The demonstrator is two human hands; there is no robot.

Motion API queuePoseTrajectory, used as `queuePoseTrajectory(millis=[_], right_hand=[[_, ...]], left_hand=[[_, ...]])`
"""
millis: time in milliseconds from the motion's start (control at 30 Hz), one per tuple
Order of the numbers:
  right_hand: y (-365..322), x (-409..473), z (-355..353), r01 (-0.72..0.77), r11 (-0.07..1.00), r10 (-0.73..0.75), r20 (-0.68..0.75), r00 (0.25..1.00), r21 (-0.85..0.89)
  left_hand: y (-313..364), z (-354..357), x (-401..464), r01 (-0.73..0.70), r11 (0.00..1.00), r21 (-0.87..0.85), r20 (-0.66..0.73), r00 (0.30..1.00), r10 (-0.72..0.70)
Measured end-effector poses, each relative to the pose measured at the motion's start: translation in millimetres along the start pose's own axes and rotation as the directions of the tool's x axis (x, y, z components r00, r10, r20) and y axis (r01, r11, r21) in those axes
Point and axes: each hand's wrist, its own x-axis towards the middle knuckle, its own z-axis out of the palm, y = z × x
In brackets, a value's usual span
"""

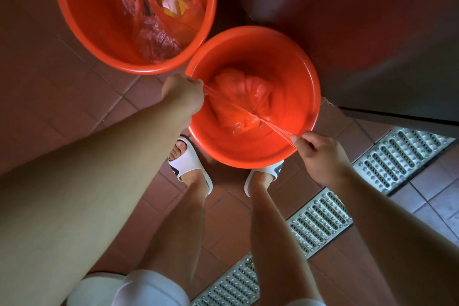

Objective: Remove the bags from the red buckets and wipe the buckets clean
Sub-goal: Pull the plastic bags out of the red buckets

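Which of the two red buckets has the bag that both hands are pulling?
The nearer bucket, by the feet. Left hand and right hand stretch its bag; the farther bucket's bag lies untouched.

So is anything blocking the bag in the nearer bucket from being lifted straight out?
Nothing visible does. The left hand and right hand each grip a stretched handle of the red bag, and the nearer bucket is open above it. The second bucket sits off to the side.

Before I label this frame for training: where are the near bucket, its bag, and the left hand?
near bucket [308, 97]: head view, right inner wall.
bag [242, 99]: head view, bunched middle.
left hand [182, 93]: head view, fist's back.
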Motion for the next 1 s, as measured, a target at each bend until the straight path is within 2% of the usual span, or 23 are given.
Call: queuePoseTrajectory(millis=[67,133,167,267,333,467,667,767,900,1000], right_hand=[[7.5,-9.2,-1.0,-0.021,1.000,0.021,-0.007,1.000,-0.005],[11.9,-16.1,-2.1,-0.058,0.998,0.059,-0.019,0.998,0.012],[13.8,-18.2,-2.2,-0.085,0.996,0.086,-0.039,0.996,0.028],[12.7,-17.4,-1.9,-0.164,0.975,0.184,-0.123,0.975,0.151],[10.2,-11.7,-3.3,-0.187,0.964,0.212,-0.126,0.969,0.186],[12.9,-1.6,-4.2,-0.129,0.988,0.136,-0.087,0.987,0.083],[43.7,-9.2,-9.8,-0.251,0.963,0.260,-0.085,0.962,0.097],[43.9,-14.7,-11.3,-0.299,0.943,0.321,-0.160,0.934,0.144],[11.4,-13.2,-9.6,-0.271,0.930,0.338,-0.288,0.896,0.249],[-26.1,-9.1,-9.3,-0.195,0.908,0.314,-0.293,0.903,0.370]], left_hand=[[5.2,-0.3,-1.6,0.067,0.998,0.004,0.018,0.998,-0.067],[9.4,8.0,-8.0,0.135,0.969,-0.206,0.143,0.984,-0.107],[13.2,10.6,-15.3,0.210,0.918,-0.335,0.245,0.961,-0.130],[14.6,12.1,-26.1,0.329,0.786,-0.524,0.471,0.880,-0.054],[13.4,4.3,-25.1,0.339,0.796,-0.501,0.533,0.846,-0.024],[4.2,-13.7,-10.4,0.181,0.956,-0.229,0.401,0.913,-0.076],[-2.9,-26.2,0.5,0.144,0.972,-0.186,0.283,0.955,-0.088],[-7.9,-22.9,-5.7,0.088,0.985,-0.152,0.273,0.961,-0.044],[-5.7,-15.5,-32.9,-0.060,0.994,-0.091,0.329,0.940,0.087],[11.4,-4.0,-67.4,-0.062,0.984,-0.165,0.366,0.923,0.119]])
